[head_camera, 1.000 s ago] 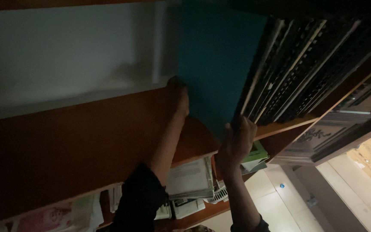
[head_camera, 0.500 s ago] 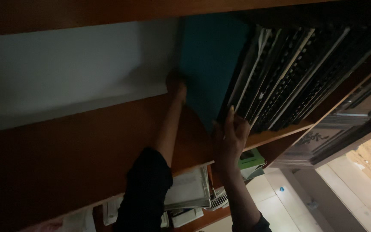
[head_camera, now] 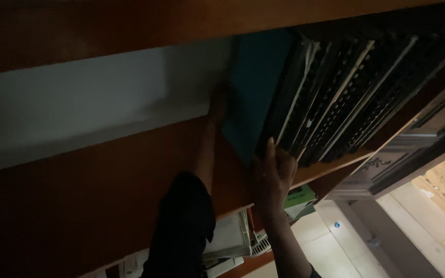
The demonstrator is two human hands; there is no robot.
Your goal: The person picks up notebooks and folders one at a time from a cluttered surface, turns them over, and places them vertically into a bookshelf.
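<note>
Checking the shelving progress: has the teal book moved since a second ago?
Yes. The teal book has slid deeper into the shelf, closing against the dark spines; less cover shows.

We have one head view, rolled sideways, looking close into a dim wooden shelf (head_camera: 104,170); no second view.

Deep shadow swallows the left hand (head_camera: 216,105) where it meets the teal board (head_camera: 253,87), leaving its fingers and grip unreadable. The right hand (head_camera: 275,172) covers the board's lower corner, its fingertips lost among the dark books (head_camera: 336,98). The books' tops vanish under the upper shelf. The black sleeve (head_camera: 184,226) hides part of the paper stack (head_camera: 230,237), which the bottom edge cuts off.
</note>
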